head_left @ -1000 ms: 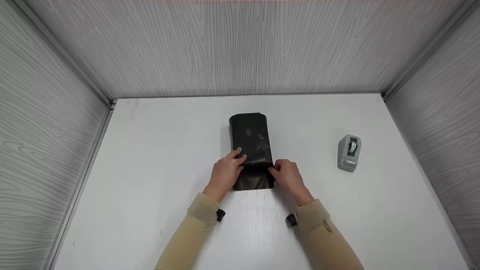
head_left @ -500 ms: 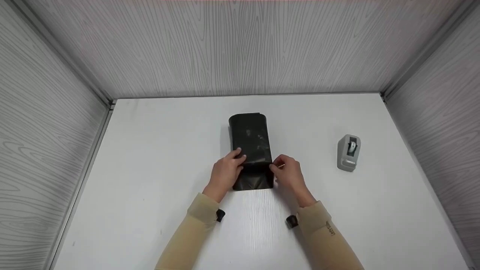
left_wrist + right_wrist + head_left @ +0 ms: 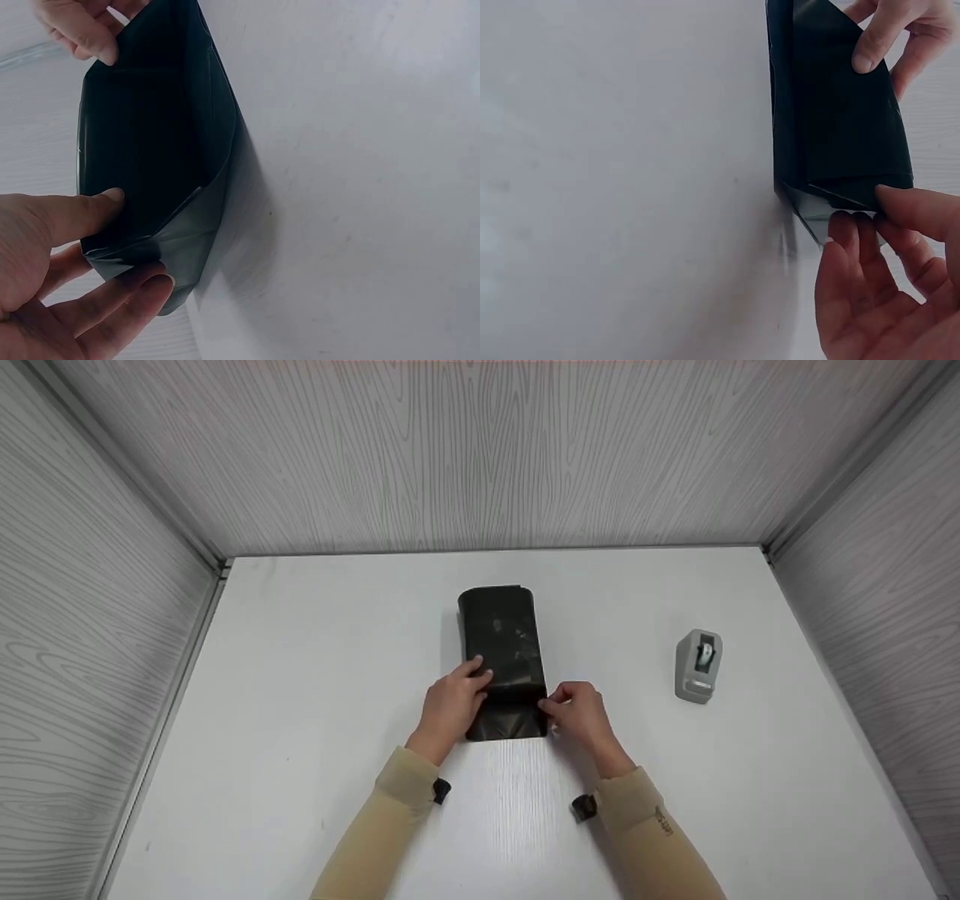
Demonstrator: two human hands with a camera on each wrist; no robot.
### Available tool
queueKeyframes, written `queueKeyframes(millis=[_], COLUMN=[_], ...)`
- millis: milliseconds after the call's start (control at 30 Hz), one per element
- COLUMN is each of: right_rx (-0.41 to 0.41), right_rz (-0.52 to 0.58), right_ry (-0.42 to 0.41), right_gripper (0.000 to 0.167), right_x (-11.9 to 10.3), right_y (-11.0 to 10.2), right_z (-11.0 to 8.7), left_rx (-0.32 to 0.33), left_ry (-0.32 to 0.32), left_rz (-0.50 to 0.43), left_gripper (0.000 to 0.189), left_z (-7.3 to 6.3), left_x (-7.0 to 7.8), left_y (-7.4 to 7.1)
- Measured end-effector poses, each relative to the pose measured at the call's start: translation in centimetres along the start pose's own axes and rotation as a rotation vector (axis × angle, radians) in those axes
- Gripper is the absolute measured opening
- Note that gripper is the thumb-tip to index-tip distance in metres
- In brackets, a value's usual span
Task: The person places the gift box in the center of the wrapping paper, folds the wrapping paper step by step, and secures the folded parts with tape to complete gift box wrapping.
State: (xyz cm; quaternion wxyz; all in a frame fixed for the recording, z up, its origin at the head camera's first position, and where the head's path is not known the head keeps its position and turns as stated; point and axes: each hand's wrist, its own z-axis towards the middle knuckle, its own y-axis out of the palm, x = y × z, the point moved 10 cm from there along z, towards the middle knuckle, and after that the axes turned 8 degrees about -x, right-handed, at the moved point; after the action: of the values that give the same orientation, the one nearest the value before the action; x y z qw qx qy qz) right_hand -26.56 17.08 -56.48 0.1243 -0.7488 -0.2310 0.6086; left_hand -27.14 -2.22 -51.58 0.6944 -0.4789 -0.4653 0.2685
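Observation:
A box-shaped black paper package [image 3: 501, 634] lies lengthwise on the white table, its near end open toward me. Folded edges and a dark hollow show at that end in the left wrist view, and what is inside cannot be made out. My left hand [image 3: 450, 706] holds the left side of the package; its thumb lies on the inner face and the fingers curl on the outside. At the right corner of the open end, my right hand [image 3: 581, 714] pinches the paper edge between thumb and fingers, plain in the right wrist view.
A grey tape dispenser [image 3: 699, 666] with a roll in it stands on the table [image 3: 337, 645] to the right of the package. Light wood-grain panels [image 3: 480, 457] enclose the table at the back and on both sides.
My right hand rose slightly along the package's right edge, then came back down, still pinching the paper. The left hand and the package stay nearly where they were.

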Motion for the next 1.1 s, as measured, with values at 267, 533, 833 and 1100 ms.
queueKeyframes(millis=[267,533,833,1100], right_rx=[-0.075,-0.124,-0.124,-0.048], right_rz=[-0.074,-0.211,-0.186,-0.095], right_ry=[0.065,0.124,0.100,-0.013], right_gripper=[0.022,0.026,0.018,0.013], right_x=[1.1,1.4,0.7,-0.7], right_y=[1.0,1.3,1.1,0.2], right_z=[-0.4,-0.8,-0.6,-0.2], left_rx=[-0.002,0.002,0.004,0.010], left_ry=[-0.009,-0.011,-0.011,-0.008], left_rz=[-0.003,-0.009,-0.005,-0.005], left_gripper=[0.038,0.037,0.037,0.037], left_z=[0.0,-0.1,0.0,0.0], left_x=[0.0,0.1,0.0,0.0], left_y=[0.1,0.0,0.1,0.0])
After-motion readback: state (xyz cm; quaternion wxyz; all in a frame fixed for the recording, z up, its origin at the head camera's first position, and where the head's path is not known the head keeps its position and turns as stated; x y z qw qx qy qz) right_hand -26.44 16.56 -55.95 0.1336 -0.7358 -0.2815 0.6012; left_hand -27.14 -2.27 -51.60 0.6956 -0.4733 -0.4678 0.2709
